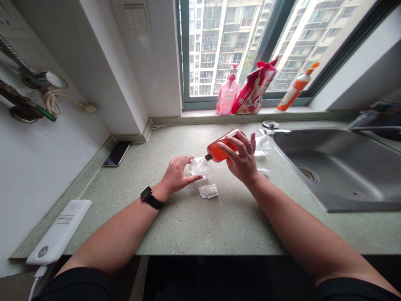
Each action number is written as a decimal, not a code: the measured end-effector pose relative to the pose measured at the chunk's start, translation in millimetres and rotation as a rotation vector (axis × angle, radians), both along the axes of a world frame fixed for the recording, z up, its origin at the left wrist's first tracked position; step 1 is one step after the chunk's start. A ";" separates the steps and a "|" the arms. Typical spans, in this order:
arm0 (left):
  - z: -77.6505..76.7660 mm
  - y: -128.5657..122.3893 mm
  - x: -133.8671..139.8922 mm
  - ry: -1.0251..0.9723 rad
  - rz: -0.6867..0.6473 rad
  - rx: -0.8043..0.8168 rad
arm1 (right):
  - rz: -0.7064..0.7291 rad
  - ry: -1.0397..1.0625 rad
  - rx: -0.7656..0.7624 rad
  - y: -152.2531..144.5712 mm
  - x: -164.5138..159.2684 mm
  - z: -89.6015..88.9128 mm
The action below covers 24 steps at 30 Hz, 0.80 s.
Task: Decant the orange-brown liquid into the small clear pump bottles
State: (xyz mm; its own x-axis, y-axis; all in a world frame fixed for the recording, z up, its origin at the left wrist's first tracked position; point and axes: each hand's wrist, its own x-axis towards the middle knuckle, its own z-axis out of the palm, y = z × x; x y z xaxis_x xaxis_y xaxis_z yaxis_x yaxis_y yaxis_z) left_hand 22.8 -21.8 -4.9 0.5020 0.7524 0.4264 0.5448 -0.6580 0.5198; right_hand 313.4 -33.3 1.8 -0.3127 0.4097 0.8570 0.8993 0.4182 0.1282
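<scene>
My right hand (241,156) grips a bottle of orange-red liquid (219,148) and holds it tilted, its dark neck pointing down and left. Right under that neck sits a clear container (200,167) on the counter; the two mouths meet or nearly meet, I cannot tell which. Around the container's left side curve the thumb and fingers of my left hand (180,173), steadying it. A folded white tissue (208,191) lies just in front. Partly hidden behind my right hand is a clear item with a white pump-like top (265,140).
A steel sink (344,167) is set into the counter (219,230) at right. A phone (117,154) and white power bank (61,230) lie at left. On the sill stand a pink pump bottle (227,96), a red bag (255,90) and an orange-white bottle (296,90).
</scene>
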 end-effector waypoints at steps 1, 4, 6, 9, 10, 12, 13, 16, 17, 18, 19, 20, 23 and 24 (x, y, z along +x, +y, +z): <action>-0.1 0.1 -0.1 0.000 0.000 0.001 | -0.001 -0.002 0.002 0.1 -0.1 0.2; -0.4 0.2 -0.2 0.001 0.000 0.003 | -0.005 -0.005 0.007 0.5 -0.2 0.5; -0.6 0.3 -0.2 0.002 0.000 0.002 | 0.002 -0.008 0.015 0.9 -0.1 0.4; -0.8 0.4 -0.1 0.003 -0.002 0.000 | 0.003 -0.010 0.015 1.3 0.0 0.5; -0.9 0.4 0.0 0.002 -0.003 -0.001 | 0.002 -0.010 0.015 1.2 0.0 0.7; -1.0 0.4 -0.1 -0.002 -0.004 -0.003 | -0.002 -0.012 0.014 0.9 -0.2 1.0; -0.9 0.3 -0.1 -0.004 -0.004 -0.004 | -0.004 -0.012 0.012 0.6 -0.2 1.2; -0.4 0.1 -0.3 -0.001 -0.003 -0.007 | -0.022 -0.010 -0.016 -0.2 -0.1 1.5; -0.1 0.0 -0.4 0.001 -0.003 -0.008 | -0.028 -0.011 -0.028 -0.3 0.1 1.4; 0.2 -0.1 -0.4 0.003 -0.003 -0.010 | -0.032 -0.010 -0.037 -0.3 0.3 1.3; 0.4 -0.1 -0.5 0.005 -0.002 -0.011 | -0.034 -0.009 -0.044 -0.3 0.5 1.1; 0.7 -0.2 -0.5 0.007 -0.001 -0.010 | -0.033 -0.008 -0.046 -0.2 0.6 1.0; 1.3 -0.3 -0.4 0.010 0.001 -0.010 | -0.023 0.000 -0.050 0.2 1.0 0.8; 1.4 -0.3 -0.4 0.011 0.002 -0.009 | -0.019 0.002 -0.052 0.4 1.1 0.9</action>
